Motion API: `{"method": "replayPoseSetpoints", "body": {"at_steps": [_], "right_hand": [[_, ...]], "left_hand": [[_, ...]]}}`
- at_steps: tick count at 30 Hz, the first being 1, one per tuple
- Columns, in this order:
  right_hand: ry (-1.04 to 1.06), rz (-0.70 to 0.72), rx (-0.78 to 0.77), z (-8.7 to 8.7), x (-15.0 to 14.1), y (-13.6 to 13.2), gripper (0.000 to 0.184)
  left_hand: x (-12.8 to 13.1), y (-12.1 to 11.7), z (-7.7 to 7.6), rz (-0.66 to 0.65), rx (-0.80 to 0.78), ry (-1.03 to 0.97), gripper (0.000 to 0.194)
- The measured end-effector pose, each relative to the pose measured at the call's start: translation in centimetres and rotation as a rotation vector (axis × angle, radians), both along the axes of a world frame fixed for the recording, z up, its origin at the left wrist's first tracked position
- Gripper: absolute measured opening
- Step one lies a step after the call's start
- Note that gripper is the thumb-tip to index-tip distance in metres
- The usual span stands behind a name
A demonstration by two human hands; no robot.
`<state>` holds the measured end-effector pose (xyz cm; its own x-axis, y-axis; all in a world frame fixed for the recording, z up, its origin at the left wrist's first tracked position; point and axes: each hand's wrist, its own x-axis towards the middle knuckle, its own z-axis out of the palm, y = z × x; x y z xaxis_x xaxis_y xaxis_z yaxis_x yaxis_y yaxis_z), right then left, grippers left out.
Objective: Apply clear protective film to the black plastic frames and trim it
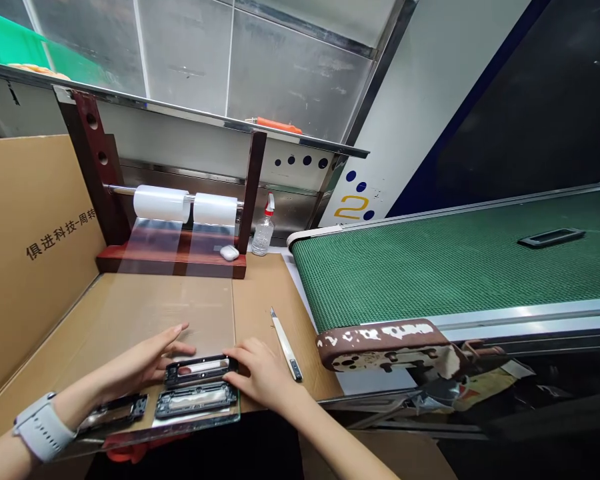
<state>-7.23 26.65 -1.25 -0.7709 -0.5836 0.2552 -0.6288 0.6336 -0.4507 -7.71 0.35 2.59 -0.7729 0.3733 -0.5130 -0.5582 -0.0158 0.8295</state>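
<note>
My left hand (145, 360) lies flat on the clear film sheet (170, 303), fingertips touching the left end of a black rectangular frame part (200, 369). My right hand (260, 370) rests on that part's right end, fingers pressing it down. A second similar frame part (196, 399) lies just in front of it on a glass plate (233, 417). A third black part (116, 410) sits to the left, near my left wrist with its grey watch band (43, 427).
Two white film rolls (185, 205) hang on a dark red stand (173, 260) at the back. A craft knife (286, 343) lies right of my right hand. A green conveyor belt (455, 267) carries a black frame (551, 237). Spray bottle (263, 230), cardboard wall (25, 253).
</note>
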Motion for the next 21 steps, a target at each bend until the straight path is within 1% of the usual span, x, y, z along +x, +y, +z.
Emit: {"method": "replayPoseSetpoints", "body": {"at_steps": [5,11,15,19,21], "right_hand": [[-0.008,-0.003,0.0,-0.1,0.0,-0.2,0.038],[0.005,-0.025,0.017,-0.1,0.1,-0.5,0.037],[0.008,-0.023,0.039,0.2,0.0,-0.7,0.035],[0.022,-0.018,0.047,0.8,0.1,-0.7,0.039],[0.037,-0.043,0.036,1.1,0.5,-0.6,0.041]], "left_hand": [[0.2,0.0,-0.4,0.004,0.005,0.011,0.095],[0.5,0.2,-0.4,0.05,0.0,0.032,0.09],[0.7,0.5,-0.6,0.098,-0.01,0.057,0.086],[0.0,0.1,-1.5,0.178,-0.031,0.136,0.082],[-0.5,-0.3,-2.0,0.241,-0.043,0.204,0.081]]}}
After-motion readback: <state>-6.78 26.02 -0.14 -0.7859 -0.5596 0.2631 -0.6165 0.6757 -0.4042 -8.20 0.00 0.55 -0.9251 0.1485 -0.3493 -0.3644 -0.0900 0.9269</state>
